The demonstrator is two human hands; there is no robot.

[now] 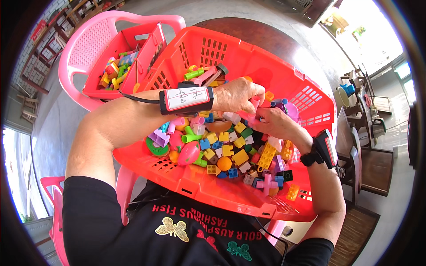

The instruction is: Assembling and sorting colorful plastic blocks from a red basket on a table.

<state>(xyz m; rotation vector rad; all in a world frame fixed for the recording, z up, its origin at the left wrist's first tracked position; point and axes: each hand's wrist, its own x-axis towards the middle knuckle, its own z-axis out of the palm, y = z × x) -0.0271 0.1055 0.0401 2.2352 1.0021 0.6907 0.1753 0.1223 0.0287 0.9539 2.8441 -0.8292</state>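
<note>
Above the far middle of a large red plastic basket, my two hands meet. A pink toy pipe piece is pinched between the thumb and fingers of my left hand. My right hand is closed on the lower part of the same pink plastic, just right of the left one; whether it is one piece or two joined I cannot tell. Beneath them lie mixed toy blocks, a pink egg-shaped toy, a green pipe piece and a yellow long block.
A red box with more toy pieces stands on a pink plastic chair at the far left. Behind the basket is a dark round table. Wooden furniture stands at the right. Both wrists wear strapped devices with cables.
</note>
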